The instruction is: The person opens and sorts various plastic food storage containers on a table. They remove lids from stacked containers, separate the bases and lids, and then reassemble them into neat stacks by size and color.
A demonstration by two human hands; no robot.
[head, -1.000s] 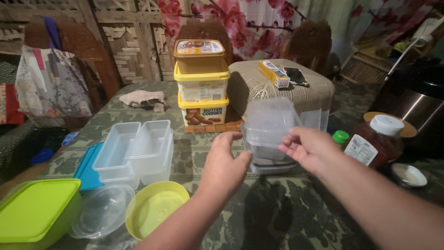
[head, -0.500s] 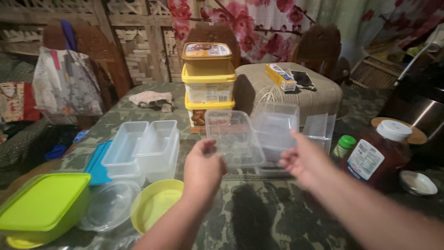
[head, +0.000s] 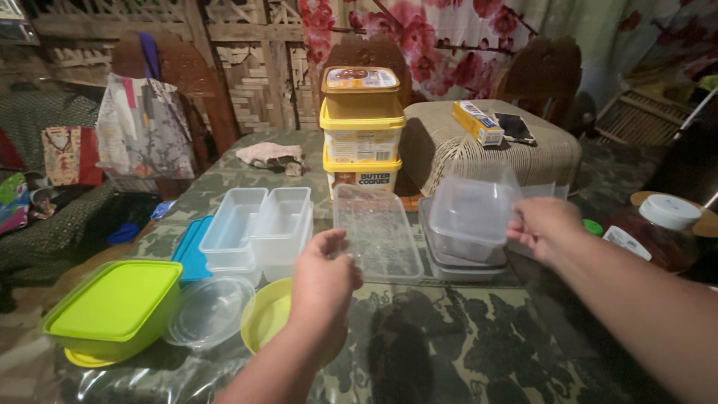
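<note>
Hands are drawing apart: left hand [head: 323, 280] is pinching a clear rectangular lid [head: 376, 233], just separated, while right hand [head: 544, 227] is gripping a clear square container [head: 471, 212] (lifted off its stack [head: 462, 263]).

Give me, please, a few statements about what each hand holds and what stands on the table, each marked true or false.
1. The left hand holds a clear flat lid. True.
2. The right hand holds a yellow bowl. False: it holds a clear square container; the yellow bowl sits on the table.
3. Three yellow tubs are stacked at the far side of the table. True.
4. The green box has its lid off. False: its green lid is on.
5. Two clear rectangular containers stand side by side left of the lid. True.
</note>
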